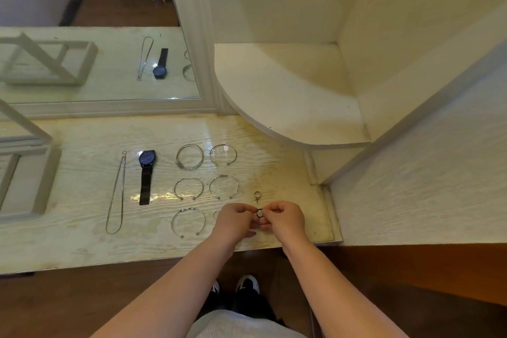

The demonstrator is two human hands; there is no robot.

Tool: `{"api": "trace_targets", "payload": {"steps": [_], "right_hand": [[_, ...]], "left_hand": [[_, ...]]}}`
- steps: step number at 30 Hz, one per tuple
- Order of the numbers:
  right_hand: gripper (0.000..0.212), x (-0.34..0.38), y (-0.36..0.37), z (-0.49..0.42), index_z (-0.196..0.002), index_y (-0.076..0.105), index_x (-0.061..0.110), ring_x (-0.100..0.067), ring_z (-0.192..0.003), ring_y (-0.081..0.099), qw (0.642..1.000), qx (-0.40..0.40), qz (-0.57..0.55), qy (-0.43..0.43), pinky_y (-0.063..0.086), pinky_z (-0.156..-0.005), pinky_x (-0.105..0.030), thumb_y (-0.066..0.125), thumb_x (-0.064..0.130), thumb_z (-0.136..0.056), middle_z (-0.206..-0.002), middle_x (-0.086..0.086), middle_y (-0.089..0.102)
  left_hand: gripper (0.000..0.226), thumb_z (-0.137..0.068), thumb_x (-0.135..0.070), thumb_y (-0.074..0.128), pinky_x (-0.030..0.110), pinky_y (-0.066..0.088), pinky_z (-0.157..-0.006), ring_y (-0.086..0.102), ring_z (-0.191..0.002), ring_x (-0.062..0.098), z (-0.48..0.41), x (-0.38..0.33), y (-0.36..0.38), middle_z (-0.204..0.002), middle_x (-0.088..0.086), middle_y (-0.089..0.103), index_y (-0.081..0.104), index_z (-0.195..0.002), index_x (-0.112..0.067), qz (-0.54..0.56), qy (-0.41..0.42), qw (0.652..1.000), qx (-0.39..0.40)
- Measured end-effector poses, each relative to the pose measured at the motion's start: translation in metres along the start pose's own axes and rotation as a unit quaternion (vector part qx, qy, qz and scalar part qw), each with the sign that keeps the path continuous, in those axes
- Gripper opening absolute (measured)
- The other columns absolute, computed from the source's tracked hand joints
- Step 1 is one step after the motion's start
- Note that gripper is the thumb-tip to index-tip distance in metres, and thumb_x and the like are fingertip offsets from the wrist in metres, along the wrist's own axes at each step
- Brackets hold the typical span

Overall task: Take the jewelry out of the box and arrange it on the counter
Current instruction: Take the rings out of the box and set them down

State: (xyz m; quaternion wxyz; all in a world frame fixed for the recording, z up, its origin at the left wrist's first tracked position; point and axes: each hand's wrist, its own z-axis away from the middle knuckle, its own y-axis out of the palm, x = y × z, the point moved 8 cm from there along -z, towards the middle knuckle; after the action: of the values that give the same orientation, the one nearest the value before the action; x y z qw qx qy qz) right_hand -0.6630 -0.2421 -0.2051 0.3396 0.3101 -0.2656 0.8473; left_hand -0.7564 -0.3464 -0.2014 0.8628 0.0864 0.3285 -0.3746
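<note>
Thin metal bracelets lie in rows left of my hands on the wood-grain counter. My left hand and right hand both pinch a small dark ring.

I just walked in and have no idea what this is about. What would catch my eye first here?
Two hands, the left hand and the right hand, meet near the front edge of the counter, pinching a small dark ring between them. To their left, silver bangles lie in neat rows, with a dark watch and a long chain necklace beyond. A mirror at the back repeats some of it.
</note>
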Motion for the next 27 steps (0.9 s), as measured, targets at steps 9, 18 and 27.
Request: {"api": "trace_targets", "payload": {"steps": [9, 18, 27], "right_hand": [[0.021, -0.006, 0.004, -0.006, -0.075, 0.066, 0.011, -0.028, -0.073, 0.072, 1.000, -0.005, -0.008, 0.004, 0.061, -0.071, -0.038, 0.057, -0.005, -0.087, -0.082, -0.021, 0.071], [0.014, -0.003, 0.001, -0.007, -0.088, 0.071, 0.004, -0.023, -0.067, 0.072, 0.999, -0.021, 0.025, -0.015, 0.059, -0.062, -0.026, 0.058, -0.002, -0.088, -0.079, -0.016, 0.072], [0.015, 0.002, 0.000, -0.003, -0.103, 0.065, 0.001, -0.015, -0.066, 0.066, 0.999, 0.032, -0.008, 0.002, 0.057, -0.060, -0.021, 0.060, 0.000, -0.089, -0.084, -0.012, 0.067]], "left_hand": [[0.029, -0.086, 0.004, 0.044, 0.031, 0.058, -0.062, 0.067, -0.067, 0.019, -0.002, 0.001, -0.001, -0.073, 0.009, 0.070, 0.067, -0.078, -0.012, -0.006, 0.006, 1.000, -0.024], [0.025, -0.088, 0.003, 0.044, 0.036, 0.058, -0.070, 0.067, -0.072, 0.022, 0.000, 0.001, -0.002, -0.080, 0.013, 0.070, 0.066, -0.084, -0.008, 0.016, 0.008, 0.999, -0.034], [0.019, -0.092, -0.003, 0.048, 0.033, 0.056, -0.069, 0.066, -0.071, 0.022, 0.006, -0.007, -0.016, -0.087, 0.015, 0.070, 0.067, -0.094, -0.003, 0.041, 0.028, 0.998, -0.046]]}}
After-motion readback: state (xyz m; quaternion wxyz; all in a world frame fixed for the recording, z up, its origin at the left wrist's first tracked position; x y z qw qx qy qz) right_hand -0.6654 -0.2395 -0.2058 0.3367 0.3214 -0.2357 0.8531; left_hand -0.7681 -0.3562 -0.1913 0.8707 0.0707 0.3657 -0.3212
